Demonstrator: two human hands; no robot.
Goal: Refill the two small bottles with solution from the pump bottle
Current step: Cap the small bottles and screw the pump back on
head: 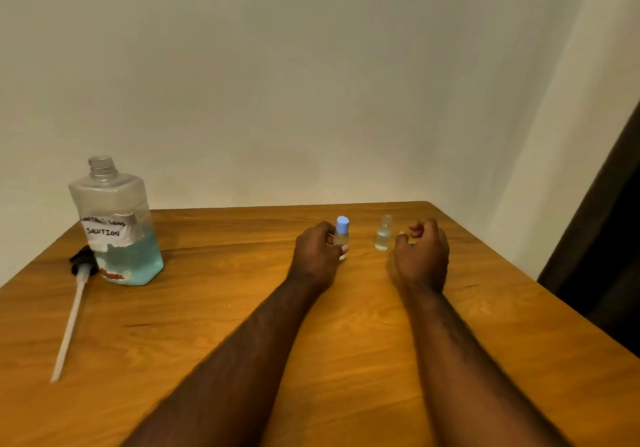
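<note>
Left hand is curled round the upright capped bottle, just left of the open bottle; a blue cap seems pinched in the right hand.

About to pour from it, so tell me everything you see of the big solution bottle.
The big solution bottle is clear squarish plastic, upright on the table, far left. Its threaded neck is open; the pump, black head and long tube, lies flat beside its base. A white label reads SOLUTION. Blue liquid fills its lower part. No hand touches it.
</note>
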